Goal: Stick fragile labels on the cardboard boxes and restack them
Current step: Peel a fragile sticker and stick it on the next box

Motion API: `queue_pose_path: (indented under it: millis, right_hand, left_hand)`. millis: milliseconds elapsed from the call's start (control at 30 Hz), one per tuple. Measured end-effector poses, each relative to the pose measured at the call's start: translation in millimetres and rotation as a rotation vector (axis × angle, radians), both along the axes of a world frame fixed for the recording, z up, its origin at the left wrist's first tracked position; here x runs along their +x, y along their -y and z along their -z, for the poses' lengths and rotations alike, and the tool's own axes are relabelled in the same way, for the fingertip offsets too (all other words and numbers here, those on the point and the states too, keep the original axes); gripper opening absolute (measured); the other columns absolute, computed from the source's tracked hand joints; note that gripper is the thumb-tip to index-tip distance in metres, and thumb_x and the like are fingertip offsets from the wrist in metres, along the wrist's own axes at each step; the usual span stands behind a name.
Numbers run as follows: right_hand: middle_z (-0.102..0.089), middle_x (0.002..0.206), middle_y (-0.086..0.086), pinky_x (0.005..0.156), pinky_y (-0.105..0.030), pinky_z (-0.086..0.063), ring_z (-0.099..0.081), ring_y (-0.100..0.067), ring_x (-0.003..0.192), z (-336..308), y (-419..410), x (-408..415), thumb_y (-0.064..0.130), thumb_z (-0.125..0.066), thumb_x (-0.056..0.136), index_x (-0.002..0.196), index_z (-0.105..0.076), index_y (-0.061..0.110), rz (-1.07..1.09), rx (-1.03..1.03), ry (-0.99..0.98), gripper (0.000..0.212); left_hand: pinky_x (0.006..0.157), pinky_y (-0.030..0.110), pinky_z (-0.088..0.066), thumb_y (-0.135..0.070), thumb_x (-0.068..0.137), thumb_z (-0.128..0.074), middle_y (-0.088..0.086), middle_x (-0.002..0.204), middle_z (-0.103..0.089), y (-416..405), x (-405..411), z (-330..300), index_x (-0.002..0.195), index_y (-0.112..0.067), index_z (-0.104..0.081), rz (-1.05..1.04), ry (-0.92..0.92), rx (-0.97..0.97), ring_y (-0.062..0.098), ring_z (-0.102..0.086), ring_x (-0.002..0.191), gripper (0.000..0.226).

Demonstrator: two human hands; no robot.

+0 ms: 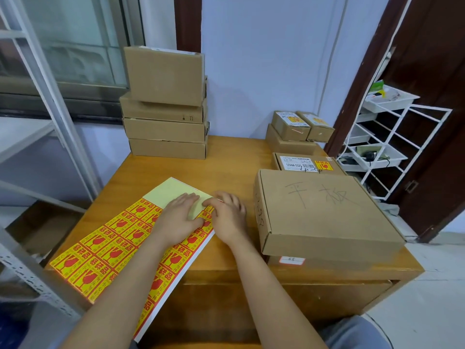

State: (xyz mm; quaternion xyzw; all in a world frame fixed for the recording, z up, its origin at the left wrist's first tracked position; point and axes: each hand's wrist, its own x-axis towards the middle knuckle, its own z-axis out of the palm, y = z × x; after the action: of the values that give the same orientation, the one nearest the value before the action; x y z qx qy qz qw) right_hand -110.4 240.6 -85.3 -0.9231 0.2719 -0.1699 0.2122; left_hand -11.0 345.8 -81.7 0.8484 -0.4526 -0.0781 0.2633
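Note:
A sheet of yellow and red fragile labels [105,250] lies on the wooden table [226,170], hanging over the front edge. My left hand [178,217] presses flat on the sheet's bare backing. My right hand [227,217] pinches at a label on the sheet's right edge with curled fingers. A large flat cardboard box [324,212] with handwritten characters sits to the right, on top of another box. A stack of several plain boxes [166,107] stands at the back left. Small boxes with labels [299,132] are stacked at the back right.
A white wire rack with trays [385,147] stands right of the table beside a dark door frame. A grey metal shelf frame [37,122] runs along the left by a window. A flat box with a barcode and fragile label [307,163] lies behind the large box.

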Motion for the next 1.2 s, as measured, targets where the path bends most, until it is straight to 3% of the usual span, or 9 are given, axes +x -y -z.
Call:
queue_pose_path:
  millis: [300,533,967,1200]
  right_hand:
    - [-0.044,0.136,0.001,0.111,-0.042,-0.021,-0.031,-0.023,0.128,1.6,-0.5,-0.1,0.008,-0.042,0.094,0.113,-0.061,0.030,0.024,0.018,0.034,0.035]
    - [-0.040,0.143,0.001,0.112,-0.040,-0.015,-0.027,-0.024,0.131,-2.3,-1.7,-2.8,0.007,-0.042,0.093,0.116,-0.063,0.035,-0.023,-0.004,-0.007,0.042]
    - [-0.043,0.138,0.000,0.109,-0.041,-0.023,-0.029,-0.025,0.127,-4.0,-3.6,-6.1,0.007,-0.041,0.094,0.106,-0.063,0.026,-0.007,0.026,0.026,0.032]
    - [-0.039,0.141,-0.001,0.113,-0.045,-0.018,-0.025,-0.025,0.131,-5.1,-4.4,-4.5,0.007,-0.043,0.094,0.115,-0.062,0.030,-0.038,0.013,-0.020,0.036]
  left_hand:
    - [0.115,0.034,-0.018,-0.035,0.090,-0.055,-0.003,0.154,-0.027,-0.4,-0.8,0.0,0.145,-0.021,-0.034,-0.001,0.007,-0.008,0.014,-0.017,0.144,0.060]
    - [0.114,0.035,-0.019,-0.032,0.090,-0.056,-0.002,0.151,-0.033,-0.5,0.3,0.7,0.137,-0.021,-0.045,-0.012,-0.012,-0.045,0.014,-0.020,0.143,0.049]
    - [0.113,0.037,-0.022,-0.032,0.090,-0.056,-0.002,0.151,-0.034,-1.5,-1.8,-1.8,0.137,-0.021,-0.046,-0.019,-0.017,-0.041,0.015,-0.022,0.142,0.049]
    - [0.113,0.036,-0.022,-0.033,0.090,-0.056,-0.003,0.151,-0.034,-0.9,-1.0,-1.0,0.137,-0.022,-0.046,-0.020,-0.015,-0.040,0.014,-0.022,0.142,0.048]
